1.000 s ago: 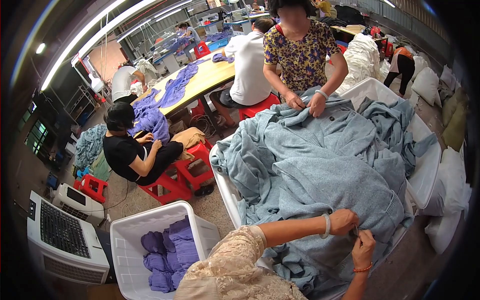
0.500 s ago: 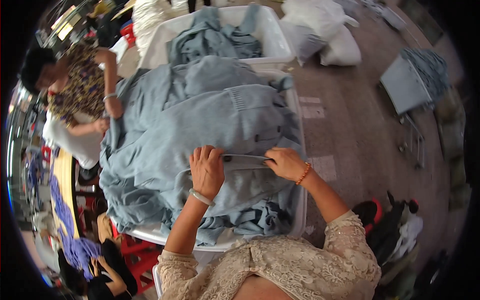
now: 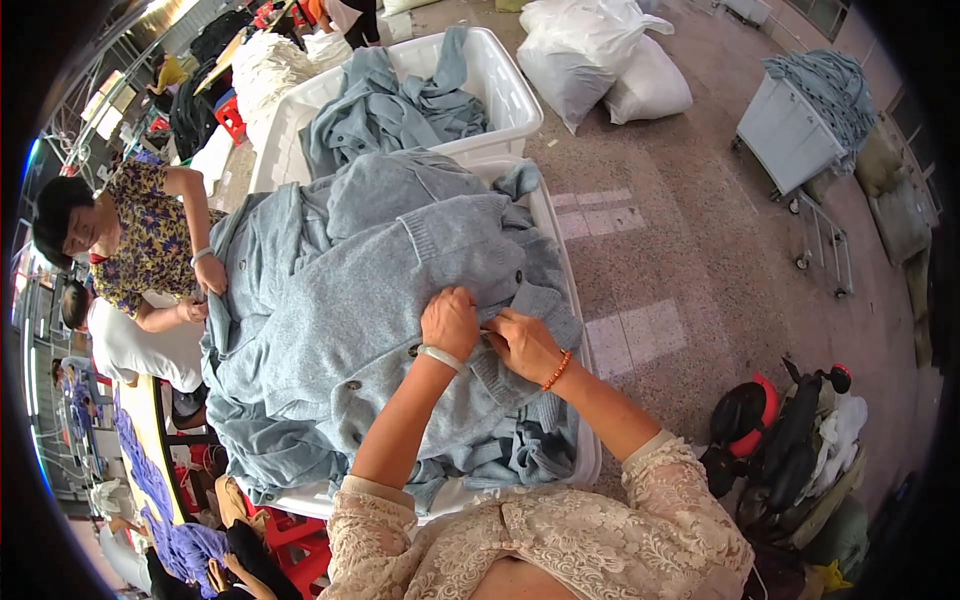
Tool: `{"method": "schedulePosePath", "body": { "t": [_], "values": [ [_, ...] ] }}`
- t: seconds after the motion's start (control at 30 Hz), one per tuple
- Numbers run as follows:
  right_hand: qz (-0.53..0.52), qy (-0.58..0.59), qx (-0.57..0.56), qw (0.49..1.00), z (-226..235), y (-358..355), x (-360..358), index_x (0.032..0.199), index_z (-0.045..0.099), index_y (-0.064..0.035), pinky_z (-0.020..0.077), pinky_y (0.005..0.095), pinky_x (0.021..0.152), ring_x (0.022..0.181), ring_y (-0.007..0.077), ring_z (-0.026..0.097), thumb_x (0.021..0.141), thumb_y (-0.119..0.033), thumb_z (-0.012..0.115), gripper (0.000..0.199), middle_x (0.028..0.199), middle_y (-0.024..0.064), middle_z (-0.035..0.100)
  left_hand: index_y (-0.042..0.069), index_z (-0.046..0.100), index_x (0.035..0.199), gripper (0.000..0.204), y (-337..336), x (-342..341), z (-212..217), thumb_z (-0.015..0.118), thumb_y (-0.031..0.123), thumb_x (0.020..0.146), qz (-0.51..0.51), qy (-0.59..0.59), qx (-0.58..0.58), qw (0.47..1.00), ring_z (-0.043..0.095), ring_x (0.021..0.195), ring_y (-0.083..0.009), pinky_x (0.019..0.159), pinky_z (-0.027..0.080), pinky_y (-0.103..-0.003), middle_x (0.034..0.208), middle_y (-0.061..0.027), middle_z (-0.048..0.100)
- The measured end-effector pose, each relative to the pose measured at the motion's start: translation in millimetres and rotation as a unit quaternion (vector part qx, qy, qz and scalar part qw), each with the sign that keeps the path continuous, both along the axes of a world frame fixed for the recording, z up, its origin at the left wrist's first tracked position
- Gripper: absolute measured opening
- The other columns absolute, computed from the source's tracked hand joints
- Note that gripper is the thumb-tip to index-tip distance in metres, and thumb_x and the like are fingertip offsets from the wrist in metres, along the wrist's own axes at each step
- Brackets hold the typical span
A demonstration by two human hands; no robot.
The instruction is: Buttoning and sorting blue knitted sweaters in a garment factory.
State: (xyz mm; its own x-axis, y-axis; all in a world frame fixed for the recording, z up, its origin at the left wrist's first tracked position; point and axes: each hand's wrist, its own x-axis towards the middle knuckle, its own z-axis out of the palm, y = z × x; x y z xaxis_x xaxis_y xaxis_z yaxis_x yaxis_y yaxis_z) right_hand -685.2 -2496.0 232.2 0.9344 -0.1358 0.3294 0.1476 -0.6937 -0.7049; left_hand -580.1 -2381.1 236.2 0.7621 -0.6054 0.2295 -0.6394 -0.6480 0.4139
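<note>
Your left hand (image 3: 450,322) and right hand (image 3: 524,346) have drawn closer together since the earlier frame, now nearly touching. Both have their fingers pinched on the grey-blue cardigan (image 3: 335,310), which lies on the heap in your near white bin (image 3: 588,440). Its flecked knit is rumpled, with dark round buttons (image 3: 353,385) and ribbed edging. More grey-blue knitwear (image 3: 265,440) bulges beneath. Just beyond, a second white bin (image 3: 513,112) holds similar pieces; well to your right, a wheeled bin (image 3: 785,135) is heaped with grey-blue knits (image 3: 828,92).
</note>
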Motion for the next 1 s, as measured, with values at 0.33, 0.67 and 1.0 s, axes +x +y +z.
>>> {"method": "schedulePosePath", "body": {
  "t": [0.33,0.67,1.0],
  "values": [
    [-0.049,-0.002,0.179,0.983,6.7,11.4,-3.2,0.109,0.054,0.0003,0.0519,0.0346,0.071,0.085,0.0251,0.066,0.081,0.004,0.059,0.029,0.091,0.0163,0.065,0.003,0.072,0.076,0.016,1.8,4.4,-15.0,0.071,0.017,0.068,-0.009,0.305,-0.156,0.939,0.063,0.058,-0.0166,0.056,0.050,-0.031,0.067,-0.0126,0.067],
    [0.110,0.002,0.021,0.994,7.5,-10.9,9.8,0.105,0.057,0.0074,0.0454,0.0416,0.070,0.080,0.0379,0.059,0.087,-0.015,0.056,0.029,0.088,0.0223,0.059,0.001,0.067,0.076,0.018,19.9,-12.6,-2.2,0.064,0.014,0.065,-0.130,0.198,-0.150,0.960,0.063,0.073,-0.0346,0.064,0.050,-0.039,0.077,-0.0194,0.065],
    [0.176,0.020,-0.018,0.984,0.4,-26.2,10.3,0.096,0.056,0.0084,0.0438,0.0414,0.069,0.077,0.0395,0.055,0.081,0.000,0.049,0.019,0.083,0.0230,0.055,0.002,0.065,0.067,0.008,19.0,-17.8,-0.4,0.061,0.009,0.064,-0.043,0.132,-0.113,0.984,0.063,0.067,-0.0376,0.060,0.050,-0.043,0.069,-0.0204,0.062]
  ]
}}
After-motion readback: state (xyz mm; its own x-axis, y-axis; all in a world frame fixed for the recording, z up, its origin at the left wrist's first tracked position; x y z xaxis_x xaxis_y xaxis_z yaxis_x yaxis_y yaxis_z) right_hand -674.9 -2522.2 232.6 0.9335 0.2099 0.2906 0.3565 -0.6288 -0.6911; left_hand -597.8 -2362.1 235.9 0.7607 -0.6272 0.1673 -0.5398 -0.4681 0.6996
